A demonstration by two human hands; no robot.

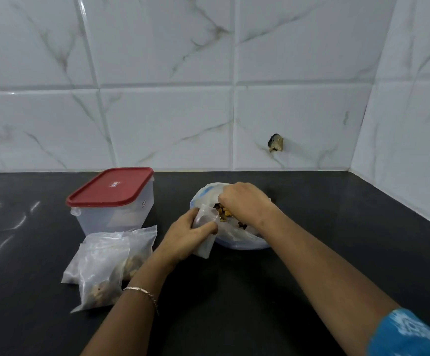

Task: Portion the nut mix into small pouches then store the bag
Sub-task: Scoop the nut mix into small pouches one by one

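Observation:
A large clear bag of nut mix (237, 236) sits open on the dark counter, right of centre. My left hand (188, 233) holds a small clear pouch (204, 244) by its mouth against the bag's near rim. My right hand (244, 201) reaches down into the bag's opening, fingers closed over nuts (222, 213) at the pouch's mouth. Filled small pouches (103, 268) lie in a pile at the left, each with nuts at the bottom.
A clear plastic box with a red lid (112, 197), shut, stands behind the filled pouches. A white marble-tiled wall runs along the back and the right side, forming a corner. The dark counter (234, 299) stretches toward me.

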